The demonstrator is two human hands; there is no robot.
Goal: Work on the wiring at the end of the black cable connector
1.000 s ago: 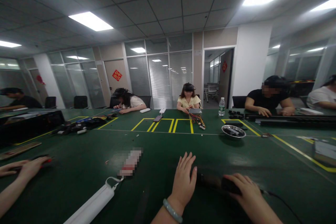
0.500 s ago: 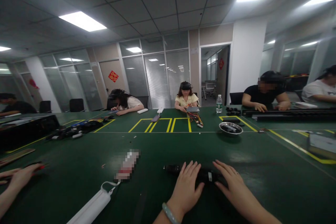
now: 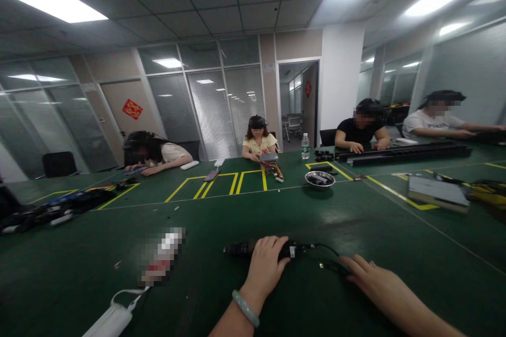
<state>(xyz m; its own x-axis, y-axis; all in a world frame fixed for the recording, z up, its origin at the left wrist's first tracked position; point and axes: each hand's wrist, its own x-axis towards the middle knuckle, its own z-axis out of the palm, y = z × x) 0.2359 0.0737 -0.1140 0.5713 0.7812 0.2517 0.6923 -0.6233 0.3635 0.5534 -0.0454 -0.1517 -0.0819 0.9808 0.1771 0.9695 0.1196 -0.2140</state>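
Note:
A long black device [image 3: 239, 248], roughly tube-shaped with a pale label near its right end, lies on the green tabletop. My left hand [image 3: 265, 263], with a jade-coloured bangle at the wrist, is wrapped over its middle and hides that part. From the right end of the device runs a thin black cable [image 3: 326, 246]. My right hand [image 3: 366, 274] has its fingers pressed together on this cable, to the right of the device. A small light-coloured tip [image 3: 321, 265] shows on the table between the device and my right hand.
At the left lie a white pouch [image 3: 110, 321] with a strap and a blurred-out item [image 3: 164, 255]. Farther back stand a metal bowl [image 3: 320, 180], a water bottle [image 3: 305, 146] and a flat grey box [image 3: 437, 193]. Several people work around the table.
My right hand has moved off the device to the right, drawing the cable out from it. My left hand stays on the device. The camera view has swung to the right.

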